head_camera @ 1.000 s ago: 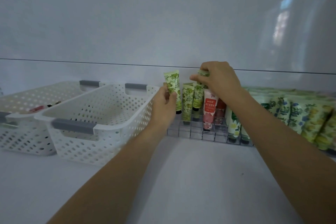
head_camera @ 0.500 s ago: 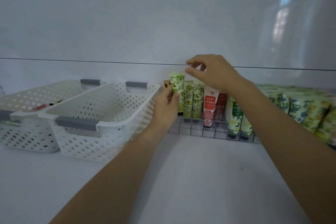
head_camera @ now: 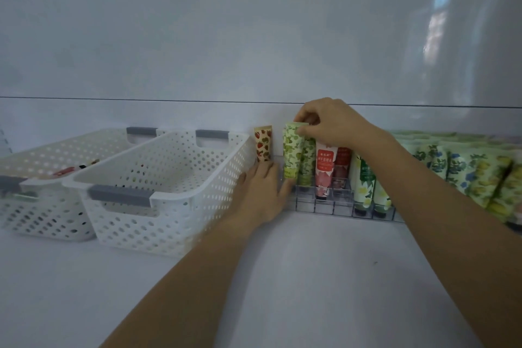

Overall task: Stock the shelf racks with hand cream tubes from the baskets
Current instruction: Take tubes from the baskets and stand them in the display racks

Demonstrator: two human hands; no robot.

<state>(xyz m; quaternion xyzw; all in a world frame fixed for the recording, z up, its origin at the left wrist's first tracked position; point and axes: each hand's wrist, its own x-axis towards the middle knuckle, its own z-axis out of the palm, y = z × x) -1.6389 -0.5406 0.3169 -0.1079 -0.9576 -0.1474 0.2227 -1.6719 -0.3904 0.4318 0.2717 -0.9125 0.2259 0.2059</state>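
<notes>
The right hand (head_camera: 333,124) pinches the crimped top of the pale green leaf-printed hand cream tube (head_camera: 291,155), which stands upright at the left end of the grid-walled clear rack (head_camera: 324,205) along the back edge of the white shelf (head_camera: 282,277). The left hand (head_camera: 262,192) lies with fingers straight against that rack end (its fingertips (head_camera: 286,186) touch the tube's foot). A strawberry-printed tube (head_camera: 263,145) stands just behind it, beside the white perforated plastic basket (head_camera: 169,206).

baskets (head_camera: 175,223) 2 | hands (head_camera: 262,192) 2 | rack (head_camera: 324,208) 1 | strawberry tube (head_camera: 262,144) 1 | green leaf tubes (head_camera: 291,150) 2 seen
</notes>
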